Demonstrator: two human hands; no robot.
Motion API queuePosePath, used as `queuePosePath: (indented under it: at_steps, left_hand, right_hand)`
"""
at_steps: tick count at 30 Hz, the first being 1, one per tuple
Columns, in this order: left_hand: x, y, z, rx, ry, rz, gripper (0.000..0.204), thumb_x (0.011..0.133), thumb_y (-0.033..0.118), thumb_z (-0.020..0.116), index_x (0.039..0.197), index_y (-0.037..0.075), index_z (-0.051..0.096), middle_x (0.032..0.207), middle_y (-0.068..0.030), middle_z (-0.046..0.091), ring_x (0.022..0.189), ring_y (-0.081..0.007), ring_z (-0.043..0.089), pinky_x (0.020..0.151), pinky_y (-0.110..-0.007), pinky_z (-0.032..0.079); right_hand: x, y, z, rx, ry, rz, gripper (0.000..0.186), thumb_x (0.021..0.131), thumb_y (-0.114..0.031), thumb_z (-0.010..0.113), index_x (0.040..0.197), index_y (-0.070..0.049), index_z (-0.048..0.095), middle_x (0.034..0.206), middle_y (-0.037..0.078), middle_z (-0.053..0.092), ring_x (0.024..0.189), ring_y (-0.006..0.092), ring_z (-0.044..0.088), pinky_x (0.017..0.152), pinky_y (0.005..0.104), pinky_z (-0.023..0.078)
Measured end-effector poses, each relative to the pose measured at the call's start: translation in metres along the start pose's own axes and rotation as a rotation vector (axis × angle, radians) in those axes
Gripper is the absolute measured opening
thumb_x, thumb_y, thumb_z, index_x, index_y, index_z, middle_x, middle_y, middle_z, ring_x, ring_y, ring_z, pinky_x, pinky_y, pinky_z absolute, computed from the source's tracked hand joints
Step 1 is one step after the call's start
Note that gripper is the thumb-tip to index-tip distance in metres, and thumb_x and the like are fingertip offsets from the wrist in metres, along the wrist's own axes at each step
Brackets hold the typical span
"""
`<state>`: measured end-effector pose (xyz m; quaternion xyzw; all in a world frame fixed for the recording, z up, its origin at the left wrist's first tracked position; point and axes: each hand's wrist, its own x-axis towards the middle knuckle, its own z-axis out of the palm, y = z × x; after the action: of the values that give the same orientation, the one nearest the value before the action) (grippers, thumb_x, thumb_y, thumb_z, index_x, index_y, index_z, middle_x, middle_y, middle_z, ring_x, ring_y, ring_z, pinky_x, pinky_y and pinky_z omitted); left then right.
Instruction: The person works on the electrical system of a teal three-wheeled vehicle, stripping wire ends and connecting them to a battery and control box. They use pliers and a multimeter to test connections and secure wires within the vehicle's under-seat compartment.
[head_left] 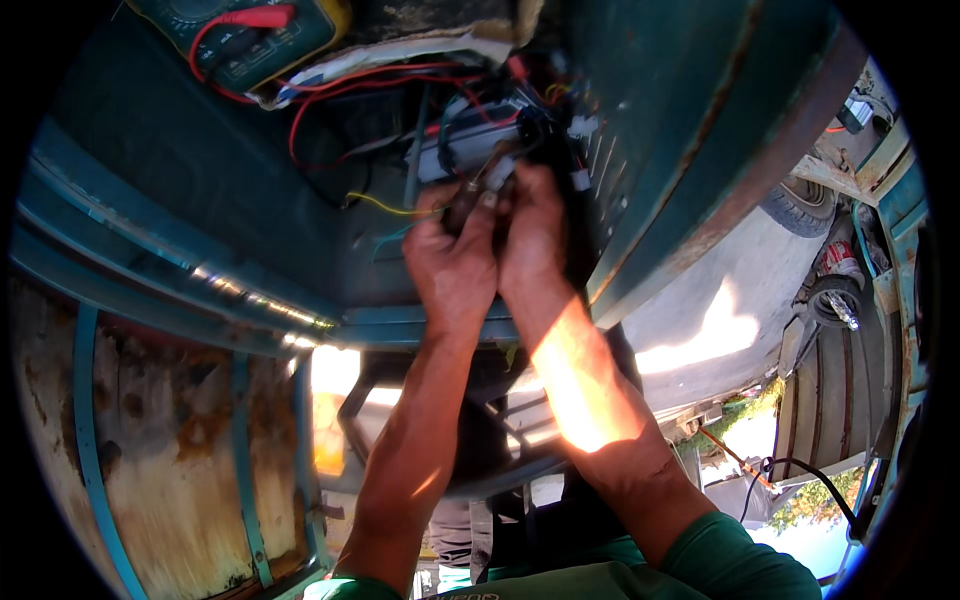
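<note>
Both hands meet inside a dark green metal compartment (370, 270), their fingers closed and slightly blurred. My right hand (532, 225) pinches a small whitish connector (498, 174) at the fingertips. Close against it, my left hand (452, 262) is closed too; what its fingers hold is dark and not clear. A thin yellow wire (385, 206) runs up to the left fingers, and a blue wire (390, 238) hangs beside them. Just beyond the fingertips lies a silver ribbed box (465, 150) with wires around it.
A multimeter (262, 45) with a red probe (255, 16) lies at the upper left. Red wires (375, 78) loop across the back. A green metal panel (690, 150) rises at the right, with a tyre (803, 205) beyond. Rusty panels (170, 450) stand at the lower left.
</note>
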<state>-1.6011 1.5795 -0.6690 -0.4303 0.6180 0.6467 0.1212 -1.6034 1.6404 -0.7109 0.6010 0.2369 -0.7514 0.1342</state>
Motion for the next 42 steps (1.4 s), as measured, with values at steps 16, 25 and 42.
queuePosePath:
  at_steps: [16, 25, 42]
  left_hand:
    - [0.007, -0.005, -0.006, 0.278, 0.04, 0.066, 0.023, 0.086, 0.003, 0.067, 0.108, -0.003, 0.065, 0.083, -0.0085, 0.069, 0.079, -0.0106, 0.061, 0.073, -0.027, 0.05]
    - [0.009, 0.0, -0.006, 0.19, 0.008, 0.015, 0.02, 0.087, 0.008, 0.069, 0.102, -0.005, 0.066, 0.081, -0.008, 0.068, 0.076, -0.008, 0.055, 0.069, -0.027, 0.049]
    - [0.012, 0.007, -0.006, 0.347, -0.028, 0.051, 0.02, 0.086, 0.011, 0.07, 0.098, -0.005, 0.065, 0.075, -0.006, 0.064, 0.071, -0.0075, 0.052, 0.064, -0.026, 0.047]
  right_hand:
    - [-0.007, 0.002, 0.007, -0.156, 0.028, -0.149, 0.025, 0.097, -0.02, 0.053, 0.112, -0.004, 0.064, 0.099, 0.005, 0.061, 0.091, 0.0144, 0.056, 0.081, 0.0284, 0.046]
    - [-0.009, 0.002, 0.012, -0.22, 0.034, -0.215, 0.02, 0.095, -0.012, 0.053, 0.109, -0.004, 0.065, 0.097, 0.003, 0.062, 0.089, 0.013, 0.056, 0.079, 0.0271, 0.046]
    - [-0.013, -0.004, 0.013, -0.527, 0.034, -0.324, 0.022, 0.097, -0.014, 0.05, 0.109, -0.003, 0.065, 0.095, 0.006, 0.064, 0.087, 0.013, 0.057, 0.078, 0.0262, 0.046]
